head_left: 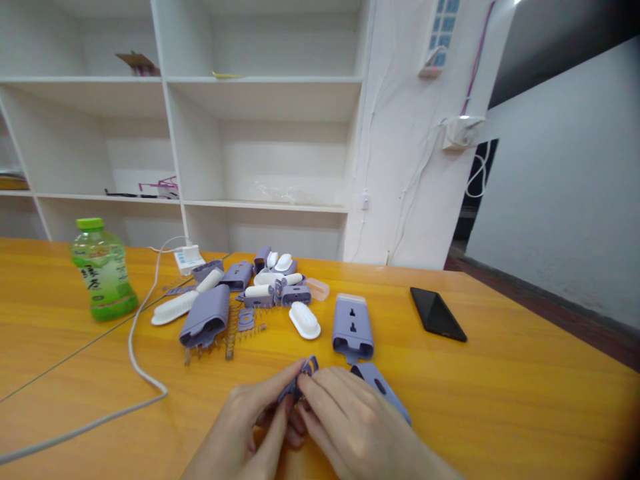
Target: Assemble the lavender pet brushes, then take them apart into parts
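Note:
Between my two hands, near the front of the table, is a small purple plastic part point(311, 365) with a loop-like end sticking up. My left hand point(255, 417) pinches it from the left with thumb and fingers. From the right, the fingers of my right hand point(350, 413) close on the same part and cover most of it. A flat purple cover point(383, 390) lies beside my right hand, partly hidden by it. Just beyond stand a purple housing point(353, 327) with two dark slots and a white oval piece point(305, 321).
Behind my hands lie a larger purple housing point(206, 317), a white brush-like handle point(175, 309), several springs point(231, 333) and more parts. A green bottle point(104, 270) and white cable point(133, 340) are left; a black phone point(437, 313) is right. White shelves point(265, 207) stand behind.

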Available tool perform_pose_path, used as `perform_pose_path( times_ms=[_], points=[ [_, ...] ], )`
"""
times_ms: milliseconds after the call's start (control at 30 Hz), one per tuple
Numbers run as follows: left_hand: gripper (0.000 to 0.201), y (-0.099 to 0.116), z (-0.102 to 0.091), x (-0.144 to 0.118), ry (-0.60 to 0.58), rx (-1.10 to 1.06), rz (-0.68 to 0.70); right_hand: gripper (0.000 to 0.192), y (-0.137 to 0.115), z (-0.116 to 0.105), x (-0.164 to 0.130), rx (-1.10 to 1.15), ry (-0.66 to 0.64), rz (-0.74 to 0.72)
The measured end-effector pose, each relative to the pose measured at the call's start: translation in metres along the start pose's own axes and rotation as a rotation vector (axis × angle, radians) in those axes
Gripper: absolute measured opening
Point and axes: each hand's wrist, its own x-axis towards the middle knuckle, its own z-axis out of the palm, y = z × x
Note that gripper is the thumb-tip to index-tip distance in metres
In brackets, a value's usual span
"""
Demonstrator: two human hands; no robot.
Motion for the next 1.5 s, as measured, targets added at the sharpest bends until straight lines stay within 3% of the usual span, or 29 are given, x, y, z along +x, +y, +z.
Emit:
perform_pose_path(
  times_ms=[433,933,1100,1333,1500],
  points=[
    [0.043,0.006,0.002,0.000,0.033,0.003,-0.014,0.035,0.001,-0.007,0.002,-0.044,-0.014,-0.034],
    [0.044,0.009,-0.001,-0.001,0.054,-0.038,0.057,0.031,0.003,-0.015,0.004,0.050,-0.171,-0.029],
    [0.042,0.012,0.000,-0.003,0.089,-0.023,0.087,0.025,0.001,-0.009,0.002,0.116,-0.220,0.013],
    [0.039,0.001,0.003,-0.005,0.103,-0.062,-0.028,0.011,0.004,-0.015,0.003,0.171,-0.150,0.176],
    [0.039,0.003,0.002,-0.003,0.089,-0.061,-0.002,0.007,-0.001,-0.016,0.006,0.125,-0.206,0.203]
  ],
)
